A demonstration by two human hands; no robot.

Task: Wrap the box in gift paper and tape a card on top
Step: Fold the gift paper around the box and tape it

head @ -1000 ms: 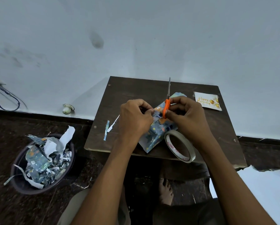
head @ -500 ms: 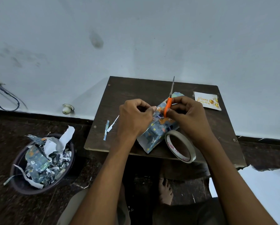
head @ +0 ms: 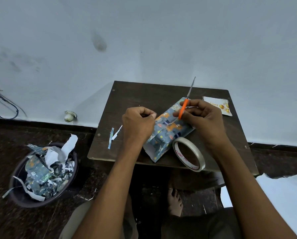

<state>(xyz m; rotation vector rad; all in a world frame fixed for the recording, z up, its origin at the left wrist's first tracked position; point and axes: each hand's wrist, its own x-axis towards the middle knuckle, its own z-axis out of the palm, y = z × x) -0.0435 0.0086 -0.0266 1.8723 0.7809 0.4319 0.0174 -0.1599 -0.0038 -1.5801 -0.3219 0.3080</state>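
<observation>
A box wrapped in blue animal-print gift paper (head: 168, 133) lies slantwise on the dark wooden table (head: 144, 97). Its near end is open, with white paper edges showing. My left hand (head: 138, 122) is closed at the box's left edge, thumb and finger pinched together; whether a strip of tape is between them is too small to tell. My right hand (head: 203, 118) grips orange-handled scissors (head: 184, 107), blades pointing up and away, over the box's top. A roll of clear tape (head: 189, 153) stands on edge just right of the box. A birthday card (head: 218, 105) lies at the far right corner.
Two thin paper offcuts (head: 114, 136) lie on the table's left side. A dark bin (head: 41, 175) full of paper scraps stands on the floor at left. A white sheet (head: 282, 200) lies on the floor at right. My bare foot (head: 174, 202) is under the table. The wall is close behind.
My hands have drawn apart a little over the box. The scissors in my right hand have tilted to the right. More of the box's top shows between the hands.
</observation>
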